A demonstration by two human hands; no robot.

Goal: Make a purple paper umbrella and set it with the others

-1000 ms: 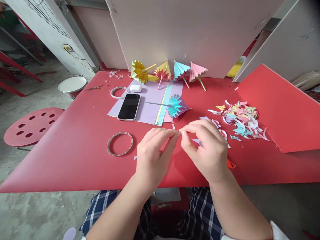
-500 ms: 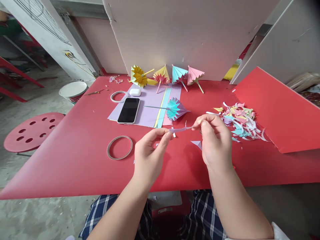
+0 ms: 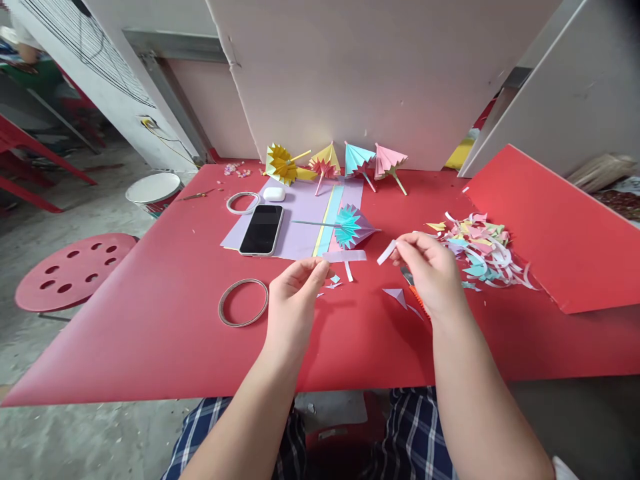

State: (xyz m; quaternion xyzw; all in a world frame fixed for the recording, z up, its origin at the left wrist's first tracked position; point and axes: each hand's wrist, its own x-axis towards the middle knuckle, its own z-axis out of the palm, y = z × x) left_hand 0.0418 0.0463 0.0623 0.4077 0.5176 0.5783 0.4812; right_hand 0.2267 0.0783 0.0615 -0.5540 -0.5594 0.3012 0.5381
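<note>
My left hand (image 3: pixel 297 293) pinches one end of a light purple paper strip (image 3: pixel 347 256) between thumb and fingertips. In my right hand (image 3: pixel 431 273), closed at the fingertips, is a short pale strip (image 3: pixel 386 253). The two strips are apart, above the red table. Beneath my right hand lies an orange-handled cutter (image 3: pixel 419 300), partly hidden, beside a purple paper triangle (image 3: pixel 397 297). Small paper scraps (image 3: pixel 334 283) lie by my left hand. Just beyond the hands, a purple and turquoise paper umbrella (image 3: pixel 353 227) rests on its side with its stick pointing left.
Several paper umbrellas (image 3: pixel 360 160) stand along the back board. A phone (image 3: pixel 261 230) and earbuds case (image 3: pixel 274 194) lie on coloured paper sheets (image 3: pixel 300 213). Tape rolls (image 3: pixel 220 303) are at left. A heap of paper scraps (image 3: pixel 483 250) sits right, by a red board (image 3: pixel 555 233).
A single purple strip stretched between both hands; now each hand has a separate piece, with a gap between them. The view has shifted slightly.
</note>
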